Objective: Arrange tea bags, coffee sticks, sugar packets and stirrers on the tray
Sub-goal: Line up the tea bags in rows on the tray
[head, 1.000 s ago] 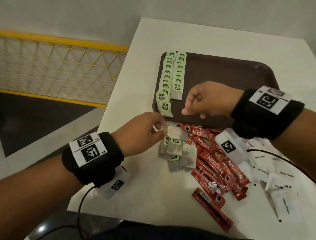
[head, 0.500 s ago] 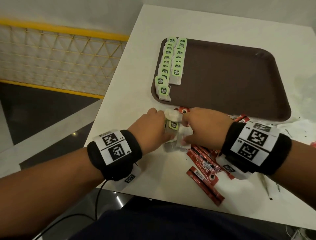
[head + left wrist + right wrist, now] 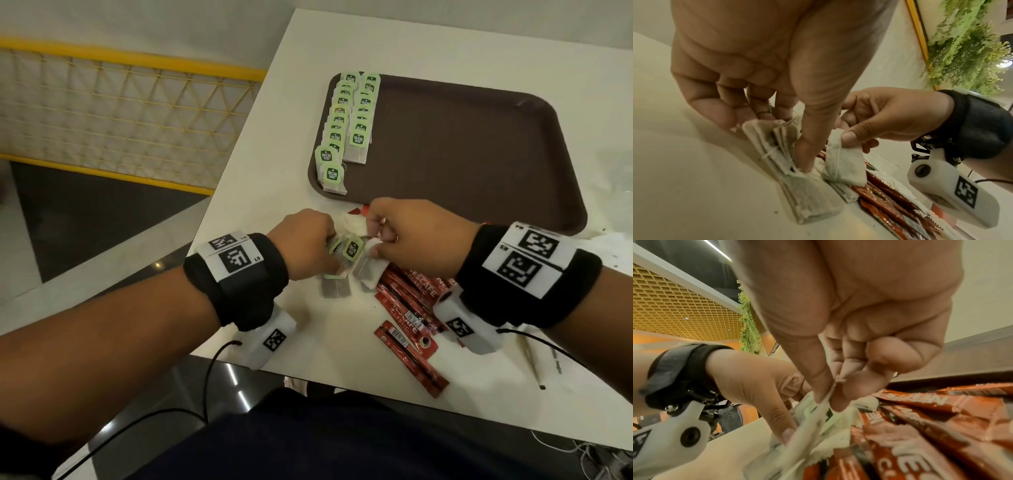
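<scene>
Left hand point(image 3: 305, 245) is held fingers-down on the loose tea bag pile point(image 3: 797, 175) on the white table point(image 3: 274, 137), near the front edge of the tray; thumb and fingertips are pressed into the pile, partly curled around it. A single tea bag point(image 3: 844, 164) is pinched between thumb and forefinger of the right hand point(image 3: 414, 240), other fingers curled in. Two rows of green-tagged tea bags point(image 3: 346, 123) are laid along the left side of the brown tray point(image 3: 479, 154). Red Nescafe coffee sticks point(image 3: 407, 315) are scattered on the table under the right wrist. A paper-wrapped stirrer point(image 3: 532, 359) is seen far right.
</scene>
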Available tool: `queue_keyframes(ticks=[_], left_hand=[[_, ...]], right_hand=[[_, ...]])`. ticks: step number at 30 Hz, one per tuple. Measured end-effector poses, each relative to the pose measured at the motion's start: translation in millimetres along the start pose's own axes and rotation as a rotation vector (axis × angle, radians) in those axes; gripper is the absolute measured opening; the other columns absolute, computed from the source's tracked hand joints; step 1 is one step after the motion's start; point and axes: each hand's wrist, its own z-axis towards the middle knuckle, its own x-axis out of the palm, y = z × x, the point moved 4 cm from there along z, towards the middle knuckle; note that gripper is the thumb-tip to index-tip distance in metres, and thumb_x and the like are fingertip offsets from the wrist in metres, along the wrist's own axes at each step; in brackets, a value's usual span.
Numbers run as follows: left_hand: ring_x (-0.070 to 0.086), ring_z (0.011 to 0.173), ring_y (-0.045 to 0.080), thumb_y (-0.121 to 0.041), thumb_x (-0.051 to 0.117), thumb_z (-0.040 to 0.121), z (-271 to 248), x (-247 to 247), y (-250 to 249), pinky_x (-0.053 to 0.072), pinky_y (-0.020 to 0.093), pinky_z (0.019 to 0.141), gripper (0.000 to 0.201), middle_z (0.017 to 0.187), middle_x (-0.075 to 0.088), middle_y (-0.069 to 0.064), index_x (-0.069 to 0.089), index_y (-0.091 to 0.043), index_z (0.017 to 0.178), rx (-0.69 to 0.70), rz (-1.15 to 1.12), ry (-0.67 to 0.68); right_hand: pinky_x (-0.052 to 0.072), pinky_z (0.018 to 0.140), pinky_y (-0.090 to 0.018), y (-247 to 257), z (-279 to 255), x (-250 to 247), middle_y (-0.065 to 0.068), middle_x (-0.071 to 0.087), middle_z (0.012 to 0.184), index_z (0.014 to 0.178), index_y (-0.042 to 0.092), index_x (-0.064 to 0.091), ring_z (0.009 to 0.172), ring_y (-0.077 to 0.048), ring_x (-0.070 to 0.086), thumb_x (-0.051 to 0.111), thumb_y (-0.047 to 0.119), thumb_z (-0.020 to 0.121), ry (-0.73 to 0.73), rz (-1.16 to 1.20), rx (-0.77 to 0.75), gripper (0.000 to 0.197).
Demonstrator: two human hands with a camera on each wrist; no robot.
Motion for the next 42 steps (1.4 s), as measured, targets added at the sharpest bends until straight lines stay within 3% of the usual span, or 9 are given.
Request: queue_keyframes(ticks=[7, 11, 14, 16, 21, 26, 32, 37, 42], left_hand=[[0.057, 0.082, 0.019, -0.029, 0.081, 0.079, -6.0, -7.9, 7.2, 0.046, 0.027, 0.067, 0.038, 0.096, 0.062, 0.001, 0.057, -0.013, 0.103, 0.023, -0.135, -0.008], [0.072, 0.086, 0.023, -0.015, 0.082, 0.078, -9.8, -17.3, 20.3, 0.061, 0.038, 0.075, 0.041, 0.099, 0.072, 0.006, 0.052, -0.016, 0.107, -0.004, -0.61, 0.019], [0.071, 0.093, 0.022, -0.009, 0.07, 0.089, -8.0, -25.9, 22.2, 0.059, 0.034, 0.074, 0.045, 0.113, 0.069, 0.007, 0.043, -0.018, 0.124, 0.015, -0.866, 0.031], [0.07, 0.099, 0.025, -0.007, 0.061, 0.095, -3.1, -33.0, 19.8, 0.058, 0.033, 0.076, 0.042, 0.12, 0.065, 0.007, 0.038, -0.02, 0.129, 0.037, -0.921, 0.03], [0.065, 0.102, 0.019, -0.004, 0.05, 0.099, 12.7, -48.6, 10.3, 0.057, 0.03, 0.08, 0.037, 0.123, 0.061, 0.004, 0.041, -0.019, 0.132, 0.085, -1.02, 0.05], [0.066, 0.095, 0.015, -0.008, 0.049, 0.1, 29.8, -60.0, 1.4, 0.055, 0.027, 0.073, 0.032, 0.119, 0.062, 0.0, 0.045, -0.018, 0.131, 0.113, -1.104, 0.03], [0.064, 0.091, 0.013, -0.001, 0.06, 0.095, 46.3, -72.1, -1.6, 0.057, 0.029, 0.074, 0.027, 0.097, 0.068, -0.009, 0.056, -0.026, 0.106, 0.229, -1.088, -0.109], [0.066, 0.112, 0.029, -0.004, 0.061, 0.095, 66.1, -76.8, 12.8, 0.056, 0.032, 0.079, 0.036, 0.129, 0.064, 0.008, 0.048, -0.007, 0.128, 0.161, -1.207, -0.209], [0.069, 0.099, 0.019, -0.006, 0.06, 0.096, 79.6, -83.6, 20.7, 0.059, 0.034, 0.084, 0.016, 0.105, 0.069, 0.002, 0.053, -0.017, 0.105, 0.073, -1.288, -0.268]], right_hand=[[0.042, 0.065, -0.017, 7.6, -5.8, -19.2, 0.006, 0.067, 0.078, 0.092, 0.027, 0.067, 0.06, 0.001, 0.058, 0.062, 0.028, 0.092, -0.004, 0.163, -0.123, 0.005], [0.046, 0.057, -0.011, 2.3, -9.4, -34.0, 0.017, 0.069, 0.074, 0.105, 0.023, 0.071, 0.059, 0.001, 0.061, 0.055, 0.011, 0.095, 0.006, 0.369, -0.122, 0.022], [0.056, 0.062, -0.025, -0.7, -7.3, -42.2, 0.004, 0.072, 0.096, 0.108, 0.024, 0.071, 0.074, -0.016, 0.068, 0.06, 0.0, 0.089, 0.015, 0.439, -0.163, 0.032], [0.058, 0.07, -0.039, -0.1, -2.6, -48.5, 0.002, 0.072, 0.091, 0.103, 0.024, 0.072, 0.075, -0.027, 0.067, 0.068, 0.01, 0.087, -0.046, 0.408, -0.186, 0.022], [0.052, 0.071, -0.027, 2.3, 18.5, -59.8, 0.006, 0.069, 0.082, 0.093, 0.019, 0.069, 0.07, -0.006, 0.063, 0.067, 0.026, 0.088, -0.141, 0.276, -0.181, 0.008], [0.051, 0.062, -0.023, -2.9, 46.3, -66.8, 0.0, 0.072, 0.077, 0.092, 0.017, 0.066, 0.07, -0.016, 0.071, 0.066, 0.026, 0.09, -0.162, 0.305, -0.089, 0.009], [0.055, 0.074, -0.04, -4.8, 67.3, -83.6, -0.014, 0.071, 0.081, 0.091, 0.017, 0.071, 0.073, -0.029, 0.067, 0.073, 0.029, 0.084, -0.327, 0.423, -0.117, 0.014], [0.046, 0.063, -0.021, -19.3, 78.1, -82.8, -0.009, 0.069, 0.075, 0.092, 0.009, 0.069, 0.065, -0.011, 0.06, 0.072, 0.025, 0.086, -0.367, 0.545, -0.017, 0.017], [0.047, 0.055, -0.018, -38.9, 98.1, -85.6, -0.002, 0.068, 0.073, 0.096, 0.007, 0.068, 0.06, -0.006, 0.061, 0.068, 0.018, 0.089, -0.384, 0.61, 0.151, 0.013]])
